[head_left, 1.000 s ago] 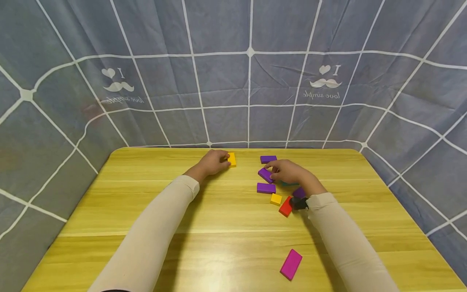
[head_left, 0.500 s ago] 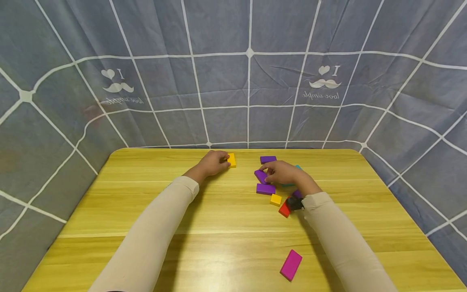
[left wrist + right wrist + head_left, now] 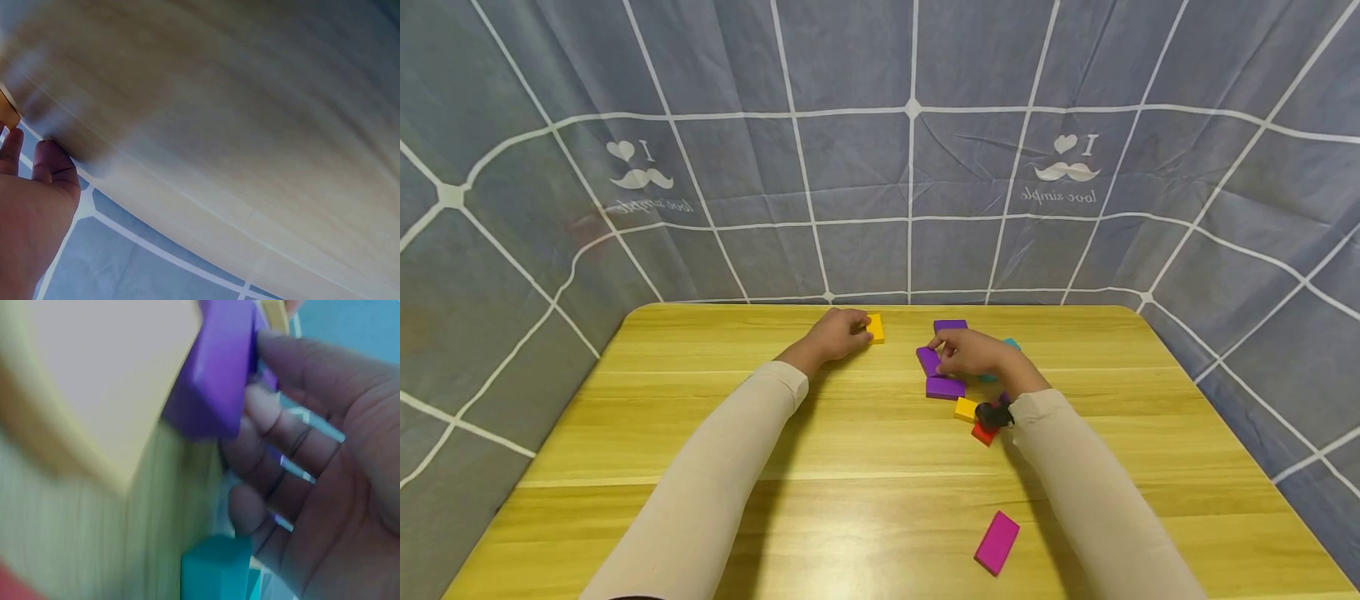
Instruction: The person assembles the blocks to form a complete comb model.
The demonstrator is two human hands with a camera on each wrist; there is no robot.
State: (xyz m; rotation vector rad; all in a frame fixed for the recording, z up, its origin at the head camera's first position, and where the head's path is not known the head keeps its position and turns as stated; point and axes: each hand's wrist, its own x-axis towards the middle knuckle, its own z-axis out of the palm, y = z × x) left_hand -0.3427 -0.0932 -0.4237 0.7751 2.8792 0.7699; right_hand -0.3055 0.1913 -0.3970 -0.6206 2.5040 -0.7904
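At the back of the table, my left hand (image 3: 835,335) pinches the left side of a yellow block (image 3: 876,328) between thumb and fingers. In the left wrist view the yellow block (image 3: 9,112) shows only at the edge, by the fingertips. To the right, my right hand (image 3: 977,352) pinches the right end of a slanted purple block (image 3: 927,361) with thumb and forefinger. Just in front of it lies a second purple block (image 3: 945,388), its corner near the slanted one. A third purple block (image 3: 951,324) lies behind, partly covered by the hand.
A teal block (image 3: 1012,343) shows behind my right hand. Under the right wrist are a small yellow block (image 3: 966,409) and a partly hidden red block (image 3: 984,434). A magenta block (image 3: 997,543) lies nearer the front. A grey curtain (image 3: 865,167) surrounds the table's back and sides.
My right hand has slid left with the slanted purple block, which has turned steeper and come close to the purple block in front. The left hand stays on the yellow block.
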